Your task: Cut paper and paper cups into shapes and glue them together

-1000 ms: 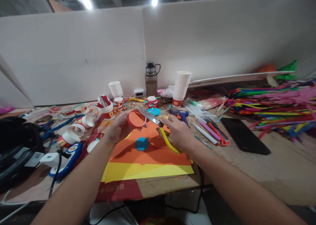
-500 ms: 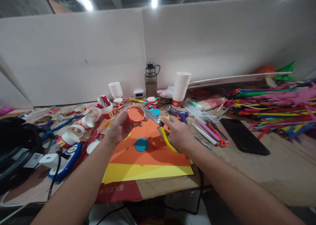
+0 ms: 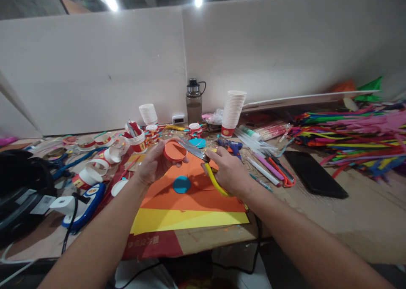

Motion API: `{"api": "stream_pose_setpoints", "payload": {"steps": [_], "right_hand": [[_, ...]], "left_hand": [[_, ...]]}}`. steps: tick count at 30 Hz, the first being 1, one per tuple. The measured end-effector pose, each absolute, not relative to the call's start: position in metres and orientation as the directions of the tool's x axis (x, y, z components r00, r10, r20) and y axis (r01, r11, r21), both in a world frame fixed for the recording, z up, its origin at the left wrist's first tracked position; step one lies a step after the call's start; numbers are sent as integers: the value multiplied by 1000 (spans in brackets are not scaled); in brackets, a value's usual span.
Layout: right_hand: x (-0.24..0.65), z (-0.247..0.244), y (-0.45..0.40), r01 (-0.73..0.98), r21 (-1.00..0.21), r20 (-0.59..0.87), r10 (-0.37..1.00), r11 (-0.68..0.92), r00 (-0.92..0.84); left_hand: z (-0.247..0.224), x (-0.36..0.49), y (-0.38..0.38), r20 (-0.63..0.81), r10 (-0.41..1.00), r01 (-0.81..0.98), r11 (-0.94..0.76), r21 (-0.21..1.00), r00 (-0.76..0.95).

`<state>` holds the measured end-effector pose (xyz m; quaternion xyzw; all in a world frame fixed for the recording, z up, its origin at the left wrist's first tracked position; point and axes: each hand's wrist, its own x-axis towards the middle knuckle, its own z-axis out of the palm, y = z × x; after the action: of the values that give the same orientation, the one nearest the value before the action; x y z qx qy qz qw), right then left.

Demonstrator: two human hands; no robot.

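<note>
Our left hand (image 3: 154, 164) pinches a red-rimmed orange disc (image 3: 175, 151) between thumb and fingers, above the middle of the tabletop (image 3: 374, 221); our right hand (image 3: 229, 170) is closed round the yellow handles of the scissors (image 3: 204, 157), whose blades reach across to the disc's rim; whether they touch it, we cannot tell. Below our hands we see a blue circle (image 3: 182, 185) on an orange sheet (image 3: 196, 201); a yellow sheet (image 3: 190, 221) shows from under that, towards the front edge; right at that edge, a red printed patch (image 3: 154, 244) bears pale characters, which we cannot make out. By the left edge, a black appliance (image 3: 23, 187) carries white labels, their print too small for us to read; near the back edge, a tall stack of paper cups (image 3: 234, 111) wears a red band with a gold emblem, its lettering equally unreadable, and a bottle (image 3: 194, 105) stands to its left; pipe cleaners (image 3: 358, 132) fill the back right corner.
</note>
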<state>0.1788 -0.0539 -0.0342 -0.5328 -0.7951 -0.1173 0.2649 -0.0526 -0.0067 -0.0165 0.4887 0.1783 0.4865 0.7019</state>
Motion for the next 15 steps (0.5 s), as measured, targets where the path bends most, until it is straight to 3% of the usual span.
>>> {"api": "stream_pose_setpoints", "payload": {"steps": [9,15], "right_hand": [[179,-36,-55,922,-64,497,813,381,-302],[177,-30,-57,914,-130,479,831,385,-282]], "left_hand": [[-9,-52,-7,160,898,-489,67,870,409],[-9,-53,-6,175,885,-480,61,875,432]]}}
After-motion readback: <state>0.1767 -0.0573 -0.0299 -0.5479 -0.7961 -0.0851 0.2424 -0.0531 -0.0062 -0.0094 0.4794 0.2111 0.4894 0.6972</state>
